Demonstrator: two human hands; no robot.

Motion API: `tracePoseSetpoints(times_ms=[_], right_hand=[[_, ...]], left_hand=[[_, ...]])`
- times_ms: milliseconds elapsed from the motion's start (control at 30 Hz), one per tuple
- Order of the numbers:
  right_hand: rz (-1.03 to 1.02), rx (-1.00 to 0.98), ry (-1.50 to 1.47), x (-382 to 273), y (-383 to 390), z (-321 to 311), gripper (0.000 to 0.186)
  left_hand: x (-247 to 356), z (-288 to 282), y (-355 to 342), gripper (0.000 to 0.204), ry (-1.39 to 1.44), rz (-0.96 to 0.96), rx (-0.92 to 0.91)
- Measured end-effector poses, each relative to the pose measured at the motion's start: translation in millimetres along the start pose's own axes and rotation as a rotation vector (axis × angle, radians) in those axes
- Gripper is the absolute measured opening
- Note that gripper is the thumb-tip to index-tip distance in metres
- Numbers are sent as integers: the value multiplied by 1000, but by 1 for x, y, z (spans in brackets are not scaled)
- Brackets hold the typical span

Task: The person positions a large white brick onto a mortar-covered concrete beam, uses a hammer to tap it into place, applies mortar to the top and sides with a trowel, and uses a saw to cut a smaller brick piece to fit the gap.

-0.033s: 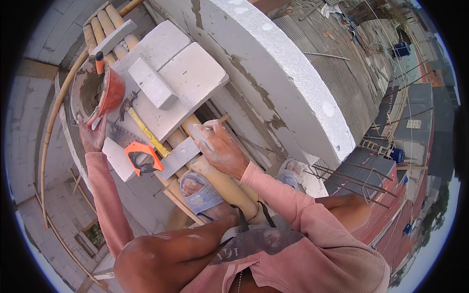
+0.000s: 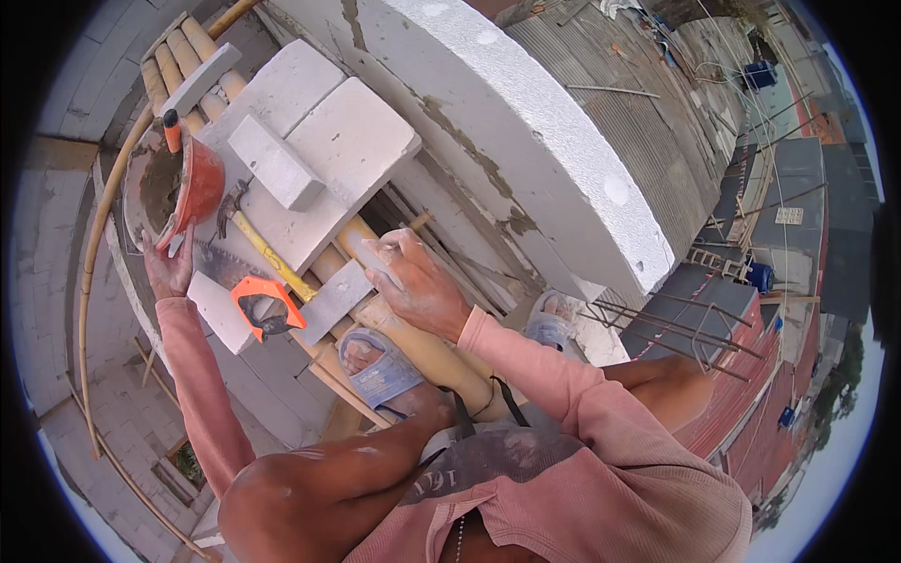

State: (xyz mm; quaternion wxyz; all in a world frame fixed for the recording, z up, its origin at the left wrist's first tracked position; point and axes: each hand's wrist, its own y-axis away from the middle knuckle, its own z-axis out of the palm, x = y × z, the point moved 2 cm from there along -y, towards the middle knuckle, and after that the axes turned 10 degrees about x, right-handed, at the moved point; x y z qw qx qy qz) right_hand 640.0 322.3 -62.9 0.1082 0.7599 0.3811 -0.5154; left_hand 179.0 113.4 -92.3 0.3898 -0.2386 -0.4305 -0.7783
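Note:
My left hand (image 2: pixel 170 270) grips the near rim of a red mortar bucket (image 2: pixel 206 183), which is tilted and holds grey mortar. A tool with an orange handle (image 2: pixel 172 131) stands in it. Closed around a small pale piece of block (image 2: pixel 383 268), my right hand (image 2: pixel 419 289) hovers above the bamboo poles; the fingers partly cover the piece. Between the hands lie a yellow-handled claw hammer (image 2: pixel 267 249) and a handsaw with an orange grip (image 2: pixel 251 286). A narrow grey block strip (image 2: pixel 336 298) rests under the saw's end of the platform, near my foot.
Large white blocks (image 2: pixel 352 141) carry a smaller block (image 2: pixel 275 159). A bamboo pole (image 2: pixel 94 253) curves along the left. To the right runs a curved white block wall (image 2: pixel 526 141), with rebar (image 2: pixel 685 328) jutting out and roofs far below. My sandalled foot (image 2: pixel 375 366) stands on bamboo.
The whole view has shifted slightly, so the bucket, blocks and tools sit a little farther left. Both hands keep about the same hold.

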Motion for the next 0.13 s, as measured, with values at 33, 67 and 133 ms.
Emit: tracePoseSetpoints(times_ms=[33, 67, 133], right_hand=[[20, -17, -22, -5, 6, -4, 39], [46, 9, -13, -8, 13, -9, 39], [140, -82, -48, -11, 26, -20, 38]], left_hand=[[22, -13, -18, 63, 10, -57, -54], [35, -19, -29, 58, 66, -150, -47], [31, -13, -38, 54, 125, -264, -48]])
